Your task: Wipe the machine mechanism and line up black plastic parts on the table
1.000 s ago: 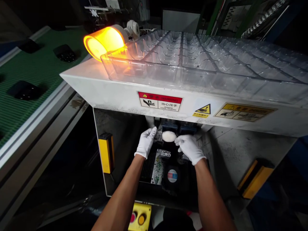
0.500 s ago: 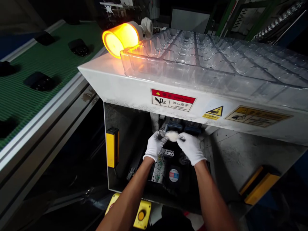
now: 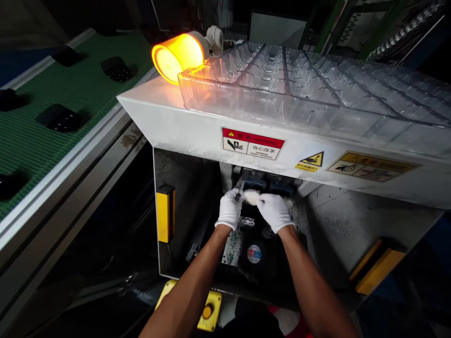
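A small white, rounded piece [image 3: 251, 197] is held between my two gloved hands, inside the opening of a white machine [image 3: 197, 126]. My left hand [image 3: 230, 208] pinches its left end, with the fingers closed. On the right end, the fingers of my right hand [image 3: 274, 211] are closed too. Dark blue blocks [image 3: 254, 183] sit just behind the piece. Below my hands lies a black part with a round red and blue label [image 3: 254, 254], beside a speckled metal plate [image 3: 231, 248].
Clear plastic trays [image 3: 282, 84] lie on the machine's top beside a glowing orange lamp [image 3: 179, 56]. Yellow bars [image 3: 165, 213] flank the opening. At left, a green conveyor [image 3: 31, 141] carries black parts [image 3: 58, 118]. A yellow button box [image 3: 210, 312] is below.
My left hand has shifted slightly right and up, and my right hand slightly left, so they are closer together on the white piece. The view has moved a little.
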A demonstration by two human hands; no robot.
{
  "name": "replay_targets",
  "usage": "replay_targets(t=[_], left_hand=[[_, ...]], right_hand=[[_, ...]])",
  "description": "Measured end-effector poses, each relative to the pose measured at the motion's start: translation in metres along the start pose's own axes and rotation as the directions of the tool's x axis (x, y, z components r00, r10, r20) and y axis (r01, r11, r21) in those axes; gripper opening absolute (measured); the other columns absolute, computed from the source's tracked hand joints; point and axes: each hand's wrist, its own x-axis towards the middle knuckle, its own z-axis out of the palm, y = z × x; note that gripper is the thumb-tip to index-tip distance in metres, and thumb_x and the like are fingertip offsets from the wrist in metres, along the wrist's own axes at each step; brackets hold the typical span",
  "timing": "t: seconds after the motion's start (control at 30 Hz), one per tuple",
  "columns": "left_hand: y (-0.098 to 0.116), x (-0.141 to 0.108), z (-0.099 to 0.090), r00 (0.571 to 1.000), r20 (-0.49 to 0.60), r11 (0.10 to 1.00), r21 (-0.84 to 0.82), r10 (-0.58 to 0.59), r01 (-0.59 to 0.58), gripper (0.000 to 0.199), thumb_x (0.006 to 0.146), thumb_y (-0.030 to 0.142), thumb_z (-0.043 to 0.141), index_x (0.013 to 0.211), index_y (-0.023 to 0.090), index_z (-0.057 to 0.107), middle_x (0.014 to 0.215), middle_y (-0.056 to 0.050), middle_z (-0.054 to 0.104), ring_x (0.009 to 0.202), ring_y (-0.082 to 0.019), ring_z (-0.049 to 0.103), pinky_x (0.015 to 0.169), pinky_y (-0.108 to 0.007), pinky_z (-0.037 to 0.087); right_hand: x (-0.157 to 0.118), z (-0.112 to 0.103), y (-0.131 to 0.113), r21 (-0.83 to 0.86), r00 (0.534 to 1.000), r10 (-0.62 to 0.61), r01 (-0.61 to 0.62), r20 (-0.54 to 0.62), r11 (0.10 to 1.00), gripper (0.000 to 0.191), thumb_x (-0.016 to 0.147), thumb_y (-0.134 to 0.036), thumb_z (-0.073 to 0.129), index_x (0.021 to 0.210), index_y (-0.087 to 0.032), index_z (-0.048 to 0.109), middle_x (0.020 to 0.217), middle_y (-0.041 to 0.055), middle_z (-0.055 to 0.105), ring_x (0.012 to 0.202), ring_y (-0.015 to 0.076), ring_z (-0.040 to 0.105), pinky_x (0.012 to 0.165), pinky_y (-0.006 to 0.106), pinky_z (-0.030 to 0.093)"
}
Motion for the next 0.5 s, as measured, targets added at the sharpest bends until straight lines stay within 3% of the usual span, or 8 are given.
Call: replay_targets(t=[0.27,0.5], left_hand=[[0.0,0.001,-0.004,1.0,-0.013,1.0,0.006,-0.015,0.015,0.005,0.079,0.017,0.057,0.075,0.015,0.06,0.074,-0.001,0.062,0.071,-0.014,0.054,0.072,-0.024,0.044],[-0.002,-0.002,-0.003,0.999,0.011,0.999,0.006,-0.043,0.043,0.005,0.077,0.019,0.059,0.074,0.015,0.058,0.071,0.001,0.059,0.067,-0.013,0.052,0.069,-0.023,0.043]], right_hand=[[-0.014,-0.011,-0.02,0.05,0.997,-0.076,0.076,-0.006,0.996,0.043,0.094,-0.045,0.046,0.068,-0.021,0.071,0.072,0.0046,0.072,0.064,0.0137,0.061,0.059,0.029,0.028],[-0.007,-0.008,-0.008,0.039,0.999,0.028,-0.027,-0.029,0.999,0.021,0.084,-0.029,0.057,0.073,-0.02,0.073,0.079,0.008,0.073,0.072,0.0193,0.064,0.058,0.031,0.026]])
